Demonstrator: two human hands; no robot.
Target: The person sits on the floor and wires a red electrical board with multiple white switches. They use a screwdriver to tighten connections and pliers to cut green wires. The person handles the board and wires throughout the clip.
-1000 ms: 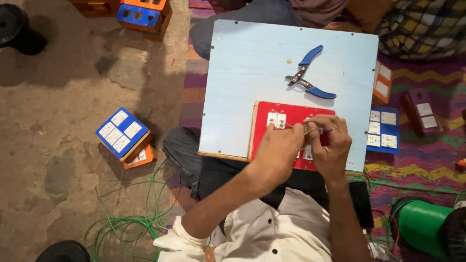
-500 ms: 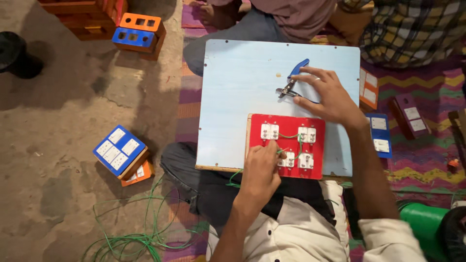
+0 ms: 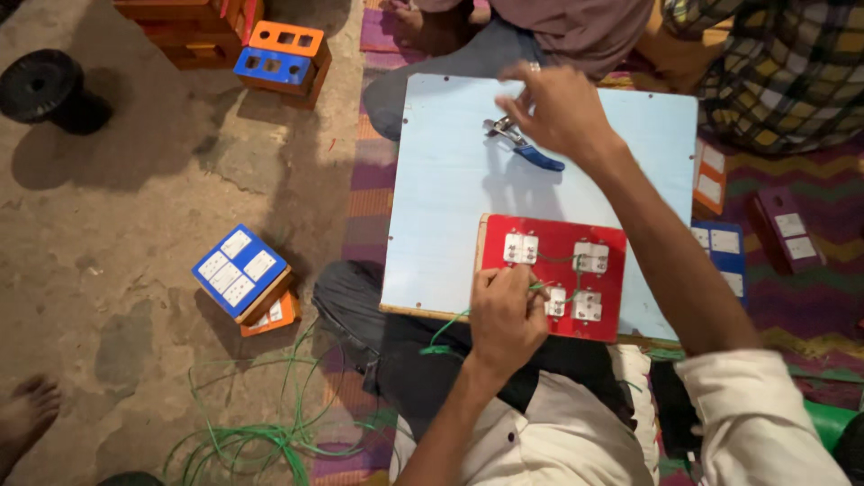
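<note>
We list a pale blue flat board [image 3: 441,207], smooth and rectangular, lying across the person's lap. On its near part sits a red square panel [image 3: 551,236], matte, carrying four small white switch blocks [image 3: 520,248] joined by thin green wire [image 3: 450,328].

Left hand [image 3: 506,317]: its grip is clenched on the green wire at the panel's lower left edge, fingers curled onto the red face just below the upper left white block. The wire trails out from under this grip, off the board's near edge.

Right hand [image 3: 560,110]: it is over the far part of the board, and its grip closes on the pliers [image 3: 526,147], a tool with metal jaws and glossy blue handles. The handles stick out below the palm; the jaws point left of the grip. The hand is blurred, so we cannot tell how firm the hold is.

Left of both grips, on the rough earthen floor [image 3: 117,234]: a blue box with white insets [image 3: 237,272], orange and blue perforated boxes [image 3: 283,56], a black spool [image 3: 43,85], and loose green wire coils [image 3: 243,441]. Right of the grips, a striped woven mat [image 3: 810,297] bears more switch plates [image 3: 720,243].
</note>
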